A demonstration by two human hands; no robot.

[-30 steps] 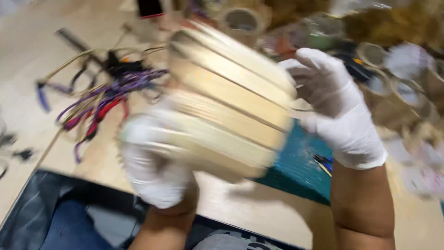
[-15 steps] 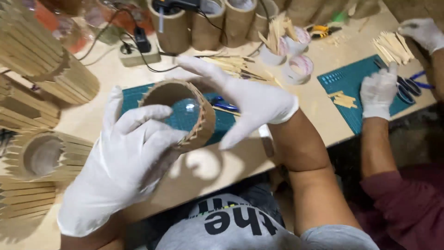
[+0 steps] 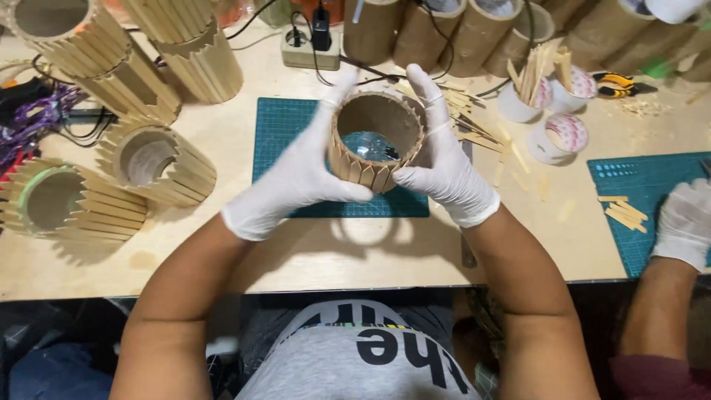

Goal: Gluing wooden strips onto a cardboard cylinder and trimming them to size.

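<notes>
1. The green cutting mat (image 3: 285, 126) is taken as landmark; bare tabletop (image 3: 244, 252) is seen between it and the near table edge.
2. Finished stick-clad cylinders (image 3: 159, 163) are crowded left of the mat.
3. Above the mat, the cardboard tube ringed with wooden sticks (image 3: 374, 141) is gripped between the gloved left hand (image 3: 296, 178) and right hand (image 3: 444, 167), opening upward.

Between our left hand (image 3: 292, 181) and right hand (image 3: 444, 167) we hold a stick-clad tube (image 3: 375, 141), above a cutting mat (image 3: 278, 126) on the table (image 3: 311, 252). Left of our left hand lie two finished stick holders (image 3: 159, 163) on their sides, with more behind them. Behind our hands sits a power strip (image 3: 311, 50). Right of our right hand stand cups of sticks (image 3: 529, 92) and a tape roll (image 3: 557, 138); farther right, a co-worker's hand (image 3: 685, 222) rests on a second mat (image 3: 644, 200).
</notes>
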